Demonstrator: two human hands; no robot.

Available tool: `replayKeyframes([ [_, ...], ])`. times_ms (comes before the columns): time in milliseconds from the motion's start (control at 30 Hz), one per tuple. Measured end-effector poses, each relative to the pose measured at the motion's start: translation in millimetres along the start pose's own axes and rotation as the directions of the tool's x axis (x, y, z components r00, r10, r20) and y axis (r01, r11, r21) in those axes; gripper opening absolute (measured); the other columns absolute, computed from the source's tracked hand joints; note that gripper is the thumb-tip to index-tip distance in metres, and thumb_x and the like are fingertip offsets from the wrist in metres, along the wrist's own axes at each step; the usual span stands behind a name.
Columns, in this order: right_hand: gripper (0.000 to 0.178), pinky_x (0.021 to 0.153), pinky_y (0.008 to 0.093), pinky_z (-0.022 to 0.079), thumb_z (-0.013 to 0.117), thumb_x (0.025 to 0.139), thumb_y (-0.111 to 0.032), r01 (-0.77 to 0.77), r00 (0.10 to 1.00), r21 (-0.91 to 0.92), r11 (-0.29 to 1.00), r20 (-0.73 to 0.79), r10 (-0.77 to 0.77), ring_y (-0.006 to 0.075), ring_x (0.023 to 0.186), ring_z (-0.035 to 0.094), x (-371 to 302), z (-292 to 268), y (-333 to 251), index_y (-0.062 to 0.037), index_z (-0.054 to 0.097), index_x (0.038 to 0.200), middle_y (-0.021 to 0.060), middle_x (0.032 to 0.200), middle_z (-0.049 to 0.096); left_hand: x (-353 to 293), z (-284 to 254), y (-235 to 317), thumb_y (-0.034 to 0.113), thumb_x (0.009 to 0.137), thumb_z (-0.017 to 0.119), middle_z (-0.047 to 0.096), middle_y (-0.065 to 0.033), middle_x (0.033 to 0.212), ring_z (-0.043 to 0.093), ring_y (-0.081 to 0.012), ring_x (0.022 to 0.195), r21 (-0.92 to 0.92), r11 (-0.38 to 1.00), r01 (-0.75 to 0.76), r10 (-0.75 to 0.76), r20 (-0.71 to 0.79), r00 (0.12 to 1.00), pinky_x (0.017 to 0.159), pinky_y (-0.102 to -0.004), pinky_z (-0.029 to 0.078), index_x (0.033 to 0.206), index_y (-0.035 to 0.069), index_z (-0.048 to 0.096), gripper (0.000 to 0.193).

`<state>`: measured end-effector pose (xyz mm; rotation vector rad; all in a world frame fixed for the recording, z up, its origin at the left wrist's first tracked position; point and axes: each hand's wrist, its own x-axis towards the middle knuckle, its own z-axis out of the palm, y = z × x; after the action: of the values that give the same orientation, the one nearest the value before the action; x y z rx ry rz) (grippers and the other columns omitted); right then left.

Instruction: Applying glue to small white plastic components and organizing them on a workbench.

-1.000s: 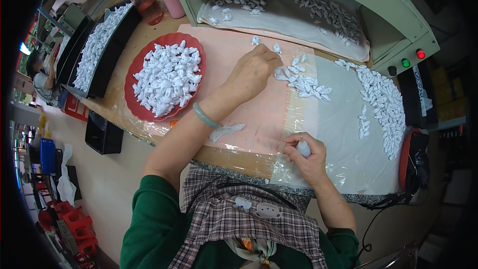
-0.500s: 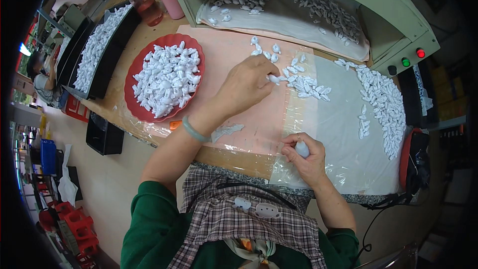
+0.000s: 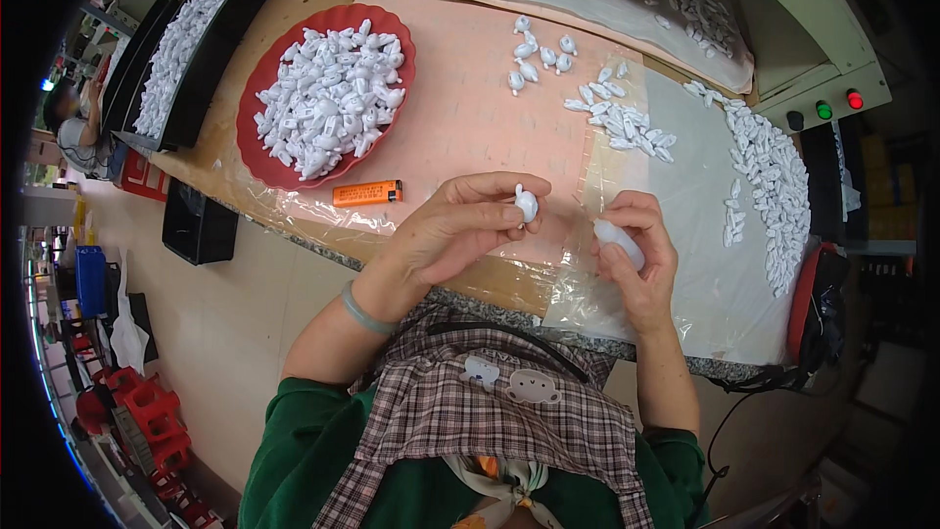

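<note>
My left hand (image 3: 441, 233) pinches a small white plastic figure (image 3: 526, 204) with a rounded body between thumb and fingertips. Facing it, my right hand (image 3: 648, 274) is wrapped around a small translucent white squeeze bottle (image 3: 619, 243), its thin tip angled up and left toward the figure. A gap remains between tip and figure. Beyond the hands stand several similar rounded white figures (image 3: 527, 71) on the pink sheet (image 3: 460, 108). Beside them lies a loose cluster of slim white pieces (image 3: 632, 127). At the left, a red scalloped plate (image 3: 249, 137) is heaped with white plastic parts.
An orange lighter (image 3: 367, 193) lies near the plate. A long black tray (image 3: 196, 103) of white parts stands at the far left. More slim pieces (image 3: 769, 196) are spread at the right. A pale green cabinet (image 3: 832, 49) with lit buttons borders the back.
My left hand has come back from the slim pieces toward me, now with a rounded figure between its fingers. My right hand has risen slightly, tilting the bottle toward it. The view has shifted.
</note>
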<state>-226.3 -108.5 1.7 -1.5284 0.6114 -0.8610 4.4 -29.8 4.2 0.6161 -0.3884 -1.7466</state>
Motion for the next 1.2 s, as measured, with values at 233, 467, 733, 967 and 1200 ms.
replayKeyframes([
  [233, 0.038, 0.052, 0.0184, 0.043, 0.074, 0.079, -0.014, 0.024, 0.983, 0.082, 0.996, -0.184, -0.008, 0.012, 0.071, 0.058, -1.7, 0.6, -8.0, -0.0008, 0.052, 0.108, 0.0096, 0.096, 0.059, -6.1, 5.3, -12.6, 0.002, 0.085, 0.06, 0.062, -0.0139, 0.104, 0.061, -0.0189, 0.094, 0.045, 0.999, 0.011, -0.011, 0.005, 1.0, 0.084, -0.0289, 0.05, 0.118, -0.006, 0.056, 0.034],
  [467, 0.047, 0.051, 0.0188, 0.041, 0.069, 0.085, -0.024, 0.046, 0.965, 0.029, 0.999, -0.26, -0.037, 0.012, 0.066, 0.057, -4.2, 4.4, -22.2, 0.0014, 0.048, 0.119, 0.0159, 0.096, 0.063, -6.8, 4.0, -21.4, 0.002, 0.086, 0.061, 0.065, -0.0146, 0.103, 0.064, -0.0174, 0.087, 0.104, 0.995, 0.011, -0.007, -0.034, 0.999, 0.082, -0.0278, 0.052, 0.117, -0.007, 0.057, 0.033],
  [733, 0.046, 0.051, 0.02, 0.041, 0.055, 0.094, -0.033, 0.195, 0.946, -0.336, 0.921, -0.183, -0.266, 0.011, 0.06, 0.054, -14.9, 5.3, -25.5, 0.004, 0.048, 0.121, 0.0169, 0.09, 0.065, -5.6, 4.4, -22.5, 0.003, 0.086, 0.062, 0.066, -0.0153, 0.102, 0.064, -0.0172, 0.087, 0.15, 0.989, 0.004, 0.003, -0.046, 0.999, 0.081, -0.0281, 0.053, 0.115, -0.006, 0.058, 0.031],
  [967, 0.041, 0.051, 0.0199, 0.041, 0.053, 0.095, -0.028, 0.295, 0.923, -0.446, 0.845, -0.096, -0.373, 0.0096, 0.059, 0.053, -15.2, 4.0, -26.6, 0.0046, 0.049, 0.118, 0.0181, 0.089, 0.065, -5.0, 1.8, -22.2, 0.003, 0.085, 0.062, 0.066, -0.0159, 0.101, 0.065, -0.0179, 0.086, 0.139, 0.99, 0.025, -0.021, -0.029, 0.999, 0.081, -0.0283, 0.053, 0.116, -0.006, 0.058, 0.032],
  [1200, 0.037, 0.05, 0.0193, 0.042, 0.052, 0.095, -0.025, 0.32, 0.919, -0.462, 0.827, -0.062, -0.389, 0.0096, 0.057, 0.053, -13.6, 4.2, -25.5, 0.005, 0.05, 0.116, 0.0183, 0.088, 0.066, -5.5, 0.0, -22.8, 0.005, 0.087, 0.061, 0.066, -0.0148, 0.101, 0.065, -0.0177, 0.089, 0.146, 0.989, 0.016, -0.016, 0.002, 1.0, 0.081, -0.0275, 0.052, 0.115, -0.006, 0.059, 0.029],
])
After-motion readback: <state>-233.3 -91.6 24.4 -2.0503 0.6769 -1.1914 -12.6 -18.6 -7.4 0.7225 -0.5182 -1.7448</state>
